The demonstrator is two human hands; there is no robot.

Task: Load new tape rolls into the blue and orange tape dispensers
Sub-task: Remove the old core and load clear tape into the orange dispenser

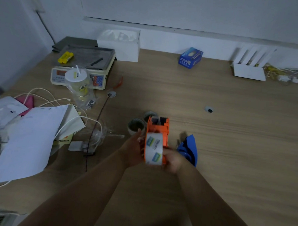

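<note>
The orange tape dispenser (158,129) is held above the wooden desk (230,134), its cutter end pointing away from me. A clear tape roll (154,148) with printed labels sits in its near end. My left hand (134,146) grips the dispenser and roll from the left. My right hand (173,160) holds them from the right and below. The blue tape dispenser (189,149) lies on the desk just right of my right hand, partly hidden by it. Two empty cardboard tape cores (137,126) stand on the desk behind my left hand.
Loose papers (31,141) and white cables (85,125) crowd the desk's left side. A weighing scale (81,66) with a plastic cup (77,85) in front stands at back left. A blue box (190,58) and white boxes (248,71) sit along the far wall.
</note>
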